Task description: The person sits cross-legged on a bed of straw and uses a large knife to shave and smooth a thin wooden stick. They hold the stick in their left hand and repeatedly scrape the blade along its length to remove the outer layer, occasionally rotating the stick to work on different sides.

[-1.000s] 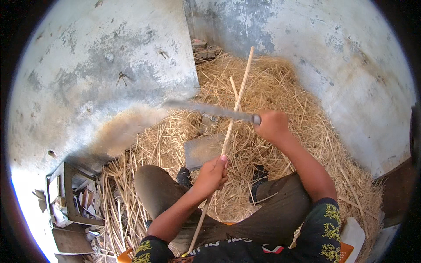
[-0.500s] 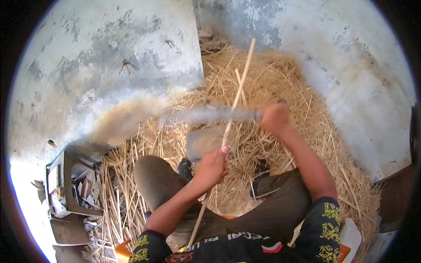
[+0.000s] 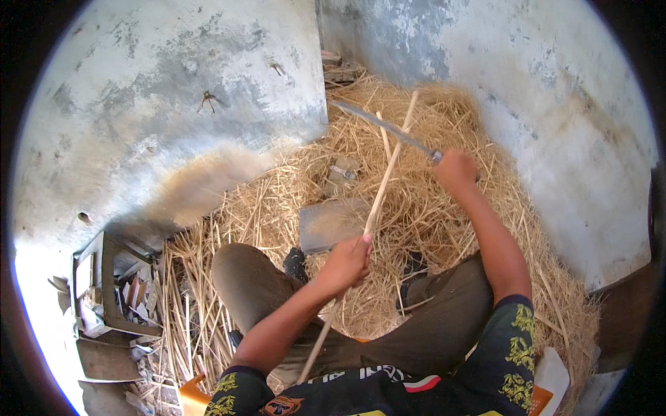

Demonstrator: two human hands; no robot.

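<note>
A long pale stick (image 3: pixel 383 187), seemingly of bamboo or cane, slants from my lap up and away to the right. My left hand (image 3: pixel 345 266) is closed around it below its middle, thumb lying along it. A machete (image 3: pixel 368 118) with a long thin blade is in my right hand (image 3: pixel 457 172), whose fingers are wrapped round its handle. The blade crosses the stick near its far end, pointing to the far left; whether it touches the wood I cannot tell. Beyond the stick's upper half, a shorter pale stick (image 3: pixel 384 137) stands up from the shavings.
Straw-like shavings (image 3: pixel 444 229) cover the floor around my bent legs. A flat grey slab (image 3: pixel 322 229) lies before my feet. At the left are a wooden frame (image 3: pixel 109 305) holding scraps and a heap of thin strips (image 3: pixel 191 305). Weathered walls (image 3: pixel 263 69) close in behind.
The machete and my right hand have moved farther out and to the right, with the blade now slanting up-left. The stick's far end has dropped slightly nearer and rightward. My left hand still grips it.
</note>
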